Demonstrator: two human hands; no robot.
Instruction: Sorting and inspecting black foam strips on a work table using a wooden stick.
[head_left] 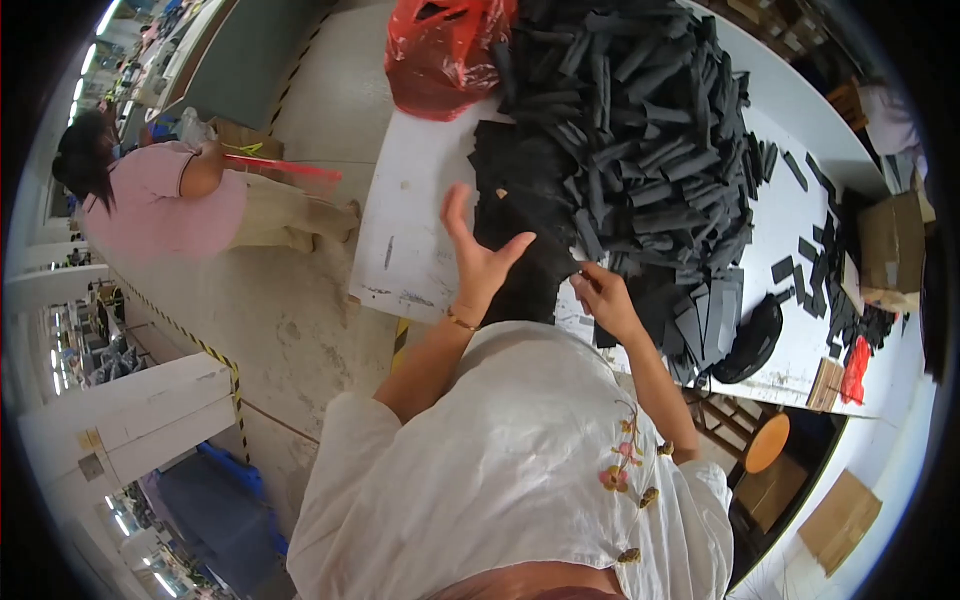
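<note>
A stack of flat black fabric pieces [520, 215] lies on the white table [385, 225] right in front of me, reaching to its near edge. Above its left part is my left hand [482, 255], thumb and fingers spread wide, holding nothing. At the right side of the stack, my right hand [606, 303] pinches a corner of the black fabric between thumb and fingertips. Beyond and to the right rises a big heap of black fabric strips [650, 140], many folded or rolled.
A red plastic bag [440, 60] sits at the far left of the table. Rightward lie a shiny black bag [752, 340], loose dark pieces, a cardboard box [890, 245] and a wooden stool [766, 443]. On the left, a person in pink [165, 200] stands in the aisle.
</note>
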